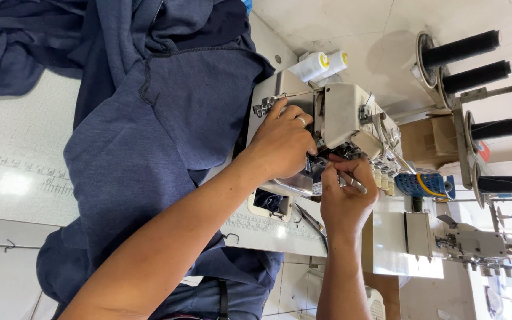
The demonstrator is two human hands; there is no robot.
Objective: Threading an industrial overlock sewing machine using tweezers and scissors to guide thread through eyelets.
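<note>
Mostly you see a big blue cloth (pixel 149 136). It lies in a heap over the white table (pixel 19 148) and hangs down off its edge. One part of the cloth runs right up to the sewing machine (pixel 342 106), which is pale and sits on the table. Behind the machine, four black thread cones (pixel 475 77) stand on a rack, and two white cones (pixel 321 64) stand near the wall. A second, smaller machine (pixel 475 243) sits further off.

Both hands are at the front of the sewing machine, close to each other. The left hand (pixel 280 142) rests on the machine body, with a ring (pixel 301 121) on one finger. Its fingertips curl in toward the needle part and are hidden, so I cannot tell if this grip is holding anything. The right hand (pixel 345 195) is just beside it. Its grip is closed on thin metal tweezers (pixel 354 184), pinched between thumb and fingers. The tips point into the small dark gap by the needle part.

It looks like the hands are doing fine work on the thread inside the machine, not sewing, since the cloth is pushed aside. Work like this calls for a slow, steady right hand, because the gap is tight and the thread is too thin to see here.

Small scissors (pixel 312 222) lie on the table edge, just below the hands.
</note>
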